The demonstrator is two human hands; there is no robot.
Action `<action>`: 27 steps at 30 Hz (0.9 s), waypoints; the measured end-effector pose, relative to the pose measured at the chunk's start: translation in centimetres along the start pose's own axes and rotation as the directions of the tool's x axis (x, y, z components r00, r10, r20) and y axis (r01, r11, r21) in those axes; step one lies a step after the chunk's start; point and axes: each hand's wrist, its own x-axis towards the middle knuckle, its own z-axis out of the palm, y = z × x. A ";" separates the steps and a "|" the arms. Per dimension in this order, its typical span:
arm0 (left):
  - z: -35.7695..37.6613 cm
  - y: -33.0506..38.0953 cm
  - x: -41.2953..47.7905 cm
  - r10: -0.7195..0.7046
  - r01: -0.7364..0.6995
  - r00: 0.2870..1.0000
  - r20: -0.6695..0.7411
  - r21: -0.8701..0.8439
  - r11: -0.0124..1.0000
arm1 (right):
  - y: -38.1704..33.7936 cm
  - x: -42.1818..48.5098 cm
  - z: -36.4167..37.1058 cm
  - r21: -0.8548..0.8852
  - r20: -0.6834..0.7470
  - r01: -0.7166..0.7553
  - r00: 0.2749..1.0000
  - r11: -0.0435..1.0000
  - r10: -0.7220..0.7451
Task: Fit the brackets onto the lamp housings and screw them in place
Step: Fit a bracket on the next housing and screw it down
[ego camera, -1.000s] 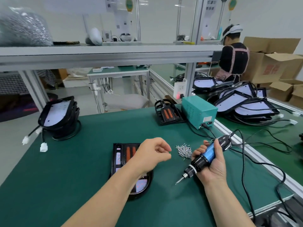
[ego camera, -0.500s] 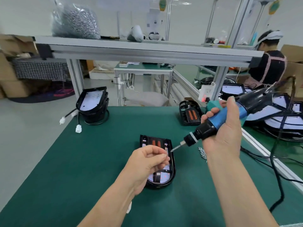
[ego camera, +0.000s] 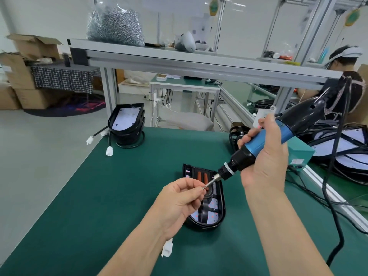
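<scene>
Loading: our left hand [ego camera: 179, 198] is pinching a small silver screw [ego camera: 203, 187] onto the blue electric screwdriver [ego camera: 256, 145] our right hand [ego camera: 264, 168] is gripping.

Bare mat [ego camera: 95, 196] left of lamp housing [ego camera: 205, 226]

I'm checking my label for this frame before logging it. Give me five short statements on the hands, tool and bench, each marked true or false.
1. The right hand grips the blue screwdriver. True.
2. The left hand rests flat on the table. False: it pinches a small screw at the screwdriver's tip.
3. The screwdriver's tip is seated in the lamp housing. False: it is held above it.
4. A stack of housings stands at the table's far left edge. True.
5. The bag of screws lies on the table. False: it sits on the shelf.
</scene>
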 end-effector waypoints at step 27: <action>-3.4 -0.5 2.1 0.405 -0.256 0.866 -0.293 0.437 0.863 | 2.7 0.8 1.2 -0.102 -0.077 0.002 0.997 0.995 -0.010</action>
